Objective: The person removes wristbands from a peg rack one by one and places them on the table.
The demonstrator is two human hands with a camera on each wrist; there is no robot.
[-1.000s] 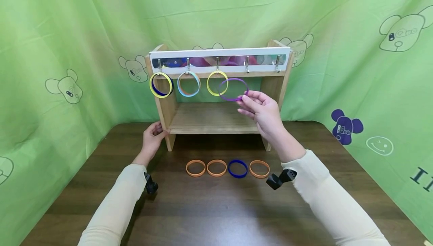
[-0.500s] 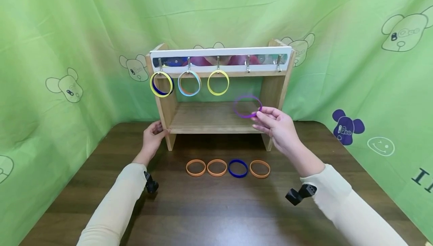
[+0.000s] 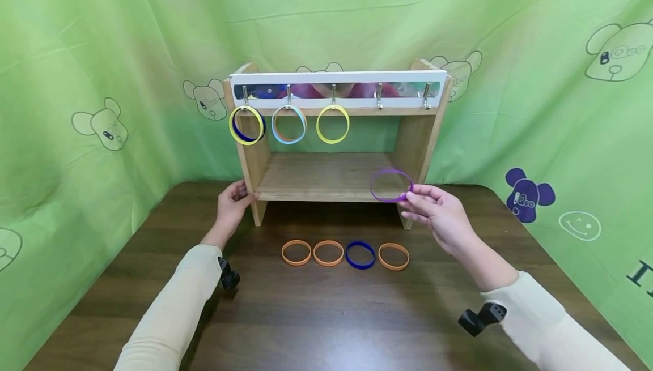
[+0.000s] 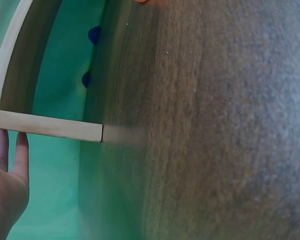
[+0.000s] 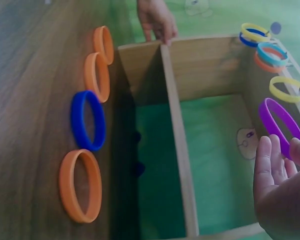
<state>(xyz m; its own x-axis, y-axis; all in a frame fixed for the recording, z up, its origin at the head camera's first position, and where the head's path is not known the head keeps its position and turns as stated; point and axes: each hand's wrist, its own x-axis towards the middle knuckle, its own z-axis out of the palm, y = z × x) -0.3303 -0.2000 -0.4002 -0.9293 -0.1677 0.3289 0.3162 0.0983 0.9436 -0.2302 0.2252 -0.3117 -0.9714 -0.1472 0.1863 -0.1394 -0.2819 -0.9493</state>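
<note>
In the head view my right hand (image 3: 442, 218) pinches a purple silicone wristband (image 3: 390, 200) between thumb and fingers, in front of the wooden shelf's (image 3: 326, 196) lower right part. My left hand (image 3: 232, 208) holds the shelf's left side panel low down, its thumb at the front edge; in the left wrist view its fingers (image 4: 21, 155) meet the panel's outer face. Yellow and dark blue wristbands hang together on the leftmost hook, light blue and orange ones on the second. A yellow wristband (image 3: 333, 142) hangs on the middle hook. The two right hooks (image 3: 380, 99) carry nothing.
On the brown table (image 3: 306, 314), before the shelf, lie a blue wristband (image 3: 360, 267) and several orange wristbands (image 3: 296, 264) in a row. A white hook rail (image 3: 336, 76) runs along the shelf's top front. Green printed cloth (image 3: 153, 20) hangs behind and at both sides.
My right hand has drawn the purple wristband down and to the right, away from the yellow one on the middle hook. The left hand stays at the shelf's side panel.
</note>
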